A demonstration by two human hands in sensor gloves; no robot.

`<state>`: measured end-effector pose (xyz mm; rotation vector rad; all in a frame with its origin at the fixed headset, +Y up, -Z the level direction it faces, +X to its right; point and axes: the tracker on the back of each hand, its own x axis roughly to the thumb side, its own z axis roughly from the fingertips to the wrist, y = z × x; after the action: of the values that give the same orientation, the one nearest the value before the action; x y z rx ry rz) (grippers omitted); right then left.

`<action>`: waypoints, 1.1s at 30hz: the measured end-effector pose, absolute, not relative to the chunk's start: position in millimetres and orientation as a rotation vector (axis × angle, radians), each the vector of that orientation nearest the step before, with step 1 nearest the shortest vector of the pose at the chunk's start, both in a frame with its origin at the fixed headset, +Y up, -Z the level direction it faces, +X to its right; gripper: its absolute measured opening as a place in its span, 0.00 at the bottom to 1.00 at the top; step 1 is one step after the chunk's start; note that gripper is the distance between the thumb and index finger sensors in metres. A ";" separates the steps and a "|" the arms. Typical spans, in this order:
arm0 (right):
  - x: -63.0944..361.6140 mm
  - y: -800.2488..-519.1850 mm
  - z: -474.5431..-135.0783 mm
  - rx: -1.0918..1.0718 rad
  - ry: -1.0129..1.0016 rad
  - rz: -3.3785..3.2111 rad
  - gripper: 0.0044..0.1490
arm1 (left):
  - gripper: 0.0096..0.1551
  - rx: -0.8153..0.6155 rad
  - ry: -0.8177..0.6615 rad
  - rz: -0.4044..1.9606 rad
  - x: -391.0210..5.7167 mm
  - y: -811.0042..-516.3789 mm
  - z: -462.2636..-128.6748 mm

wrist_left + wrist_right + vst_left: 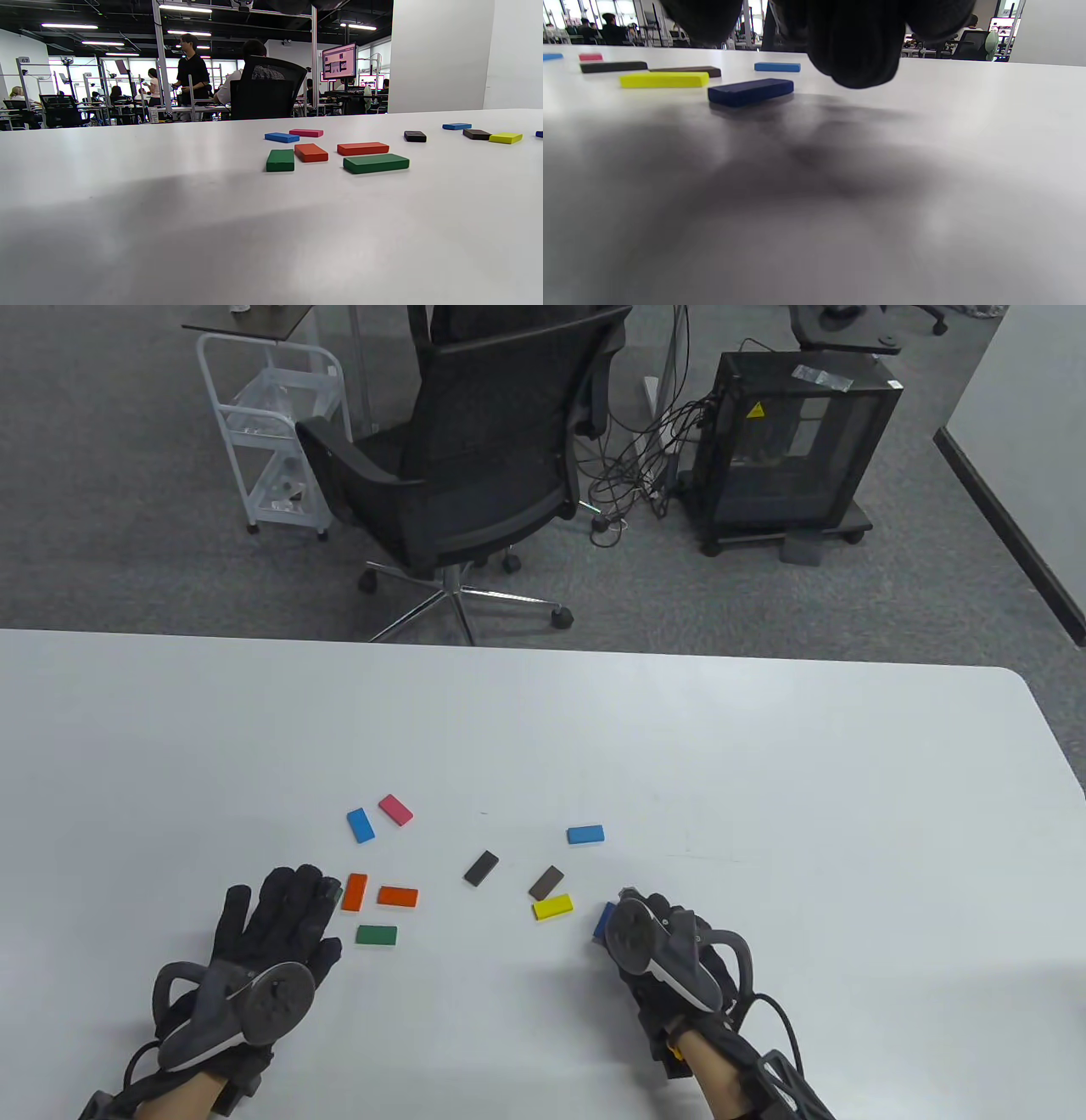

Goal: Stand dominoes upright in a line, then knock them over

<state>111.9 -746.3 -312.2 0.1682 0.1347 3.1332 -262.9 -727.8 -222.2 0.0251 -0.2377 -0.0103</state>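
Note:
Several coloured dominoes lie flat and scattered on the white table [764, 780]; none stands upright. My left hand [284, 899] rests flat with straight fingers, its tips beside an orange domino [355, 892] and over a green domino [280, 160]. A second orange domino [397, 896] and another green domino [376, 934] lie just to its right. My right hand [632, 912] sits over a dark blue domino [750, 91], which lies free on the table. Its fingertips [857, 63] hang loosely just above the table and hold nothing. A yellow domino [552, 907] and a brown domino [546, 882] lie to its left.
Further out lie a black domino [481, 868], a pink domino [395, 809] and two light blue dominoes [361, 824] [585, 835]. Beyond the table's far edge stand an office chair [475, 475], a white cart [271, 432] and a black cabinet [789, 449].

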 end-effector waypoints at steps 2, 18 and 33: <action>101.2 -748.3 -324.9 0.149 0.172 3.165 0.38 | 0.38 0.027 -0.236 -0.009 -263.5 -727.8 -222.2; 74.9 -758.0 -343.9 0.102 0.416 3.225 0.35 | 0.39 0.013 -0.252 -0.011 -263.3 -729.5 -222.6; 36.9 -730.1 -297.8 0.769 -0.009 2.789 0.29 | 0.39 0.015 -0.249 -0.011 -263.7 -730.0 -222.6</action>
<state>36.9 -730.1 -297.8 0.7688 -0.0089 2.7893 -263.7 -730.0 -222.6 0.0150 -0.2495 -0.0107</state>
